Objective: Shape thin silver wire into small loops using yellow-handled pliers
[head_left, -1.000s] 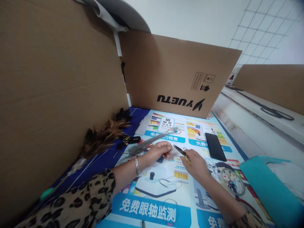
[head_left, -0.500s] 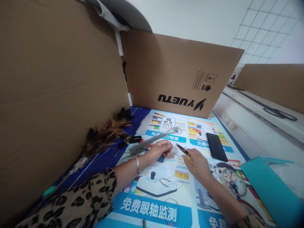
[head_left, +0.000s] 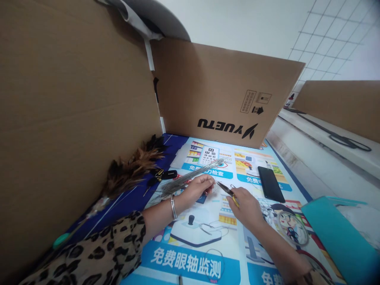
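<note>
walled in at the left and back by brown cardboard panels (head_left: 74,99), with upside-down black print on the far one; beyond, a pale wall (head_left: 237,23). spread across the desk (head_left: 130,200), a blue-and-white printed sheet (head_left: 184,273). over the middle of it, yellow-handled pliers (head_left: 227,189), grasped in the right hand (head_left: 245,204), dark tips aimed at the left hand (head_left: 203,186) and just beside its fingers; touching or apart, impossible to tell. on the left, fingers curled and pinched together, with anything between them too small to make out. around that wrist, a silvery bracelet (head_left: 173,207). just behind, slanting across the sheet, a bundle of thin metal wires (head_left: 192,177). farther left, a black key fob (head_left: 170,174) near a brown feather duster (head_left: 130,168). beyond the right hand, a dark phone (head_left: 271,184) lying flat; nearer the right edge, a teal case (head_left: 332,233).
</note>
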The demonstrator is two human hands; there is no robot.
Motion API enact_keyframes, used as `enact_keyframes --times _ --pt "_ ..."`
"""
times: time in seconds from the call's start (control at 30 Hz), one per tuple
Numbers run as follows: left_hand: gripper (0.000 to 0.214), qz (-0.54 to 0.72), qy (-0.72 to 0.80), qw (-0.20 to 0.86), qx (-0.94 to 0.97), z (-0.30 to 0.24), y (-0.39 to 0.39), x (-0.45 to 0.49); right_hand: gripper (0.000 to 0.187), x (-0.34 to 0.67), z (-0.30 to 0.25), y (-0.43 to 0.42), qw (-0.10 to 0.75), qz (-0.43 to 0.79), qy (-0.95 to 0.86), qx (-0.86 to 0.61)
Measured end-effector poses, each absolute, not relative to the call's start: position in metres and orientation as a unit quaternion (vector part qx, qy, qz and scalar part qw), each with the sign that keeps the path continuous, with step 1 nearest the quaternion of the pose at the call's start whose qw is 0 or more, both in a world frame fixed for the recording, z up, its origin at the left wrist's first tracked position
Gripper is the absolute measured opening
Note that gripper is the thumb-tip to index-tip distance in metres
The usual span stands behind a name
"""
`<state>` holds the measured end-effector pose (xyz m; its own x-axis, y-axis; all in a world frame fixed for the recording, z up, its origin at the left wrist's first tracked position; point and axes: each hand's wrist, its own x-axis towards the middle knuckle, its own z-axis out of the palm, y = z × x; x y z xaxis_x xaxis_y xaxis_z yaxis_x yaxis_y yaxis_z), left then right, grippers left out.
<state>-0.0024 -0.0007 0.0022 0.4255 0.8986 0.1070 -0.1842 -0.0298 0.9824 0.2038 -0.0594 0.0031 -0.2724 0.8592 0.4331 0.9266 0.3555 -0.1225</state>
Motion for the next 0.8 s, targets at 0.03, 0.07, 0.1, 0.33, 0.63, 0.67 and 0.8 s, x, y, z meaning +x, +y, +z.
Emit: enact_keyframes --times 0.03,0.07,0.1,0.33,0.63,0.67,0.8 --pt "0.027 0.430 0.314 0.621 0.575 0.003 -0.001 -0.002 0.024 0.204 0.004 -0.059 0.216 -0.078 -0.794 -0.563" --pt "0.028 0.425 0.314 0.621 0.579 0.004 -0.002 -0.003 0.024 0.204 0.004 -0.059 0.216 -0.079 -0.795 -0.561" --pt "0.028 0.422 0.313 0.621 0.582 0.005 -0.002 -0.003 0.024 0.204 0.004 -0.060 0.218 -0.081 -0.798 -0.556" --pt "0.030 0.417 0.313 0.605 0.602 0.009 -0.004 -0.002 0.025 0.202 0.007 -0.061 0.230 -0.120 -0.807 -0.530" --pt "0.029 0.407 0.322 0.585 0.623 0.010 -0.005 -0.003 0.024 0.200 0.017 -0.062 0.175 -0.181 -0.820 -0.514" --pt "0.030 0.407 0.322 0.586 0.622 0.010 -0.005 -0.003 0.024 0.201 0.018 -0.062 0.170 -0.189 -0.821 -0.511" --pt "0.030 0.410 0.329 0.583 0.619 0.006 -0.004 -0.002 0.024 0.201 0.018 -0.062 0.160 -0.211 -0.821 -0.505"
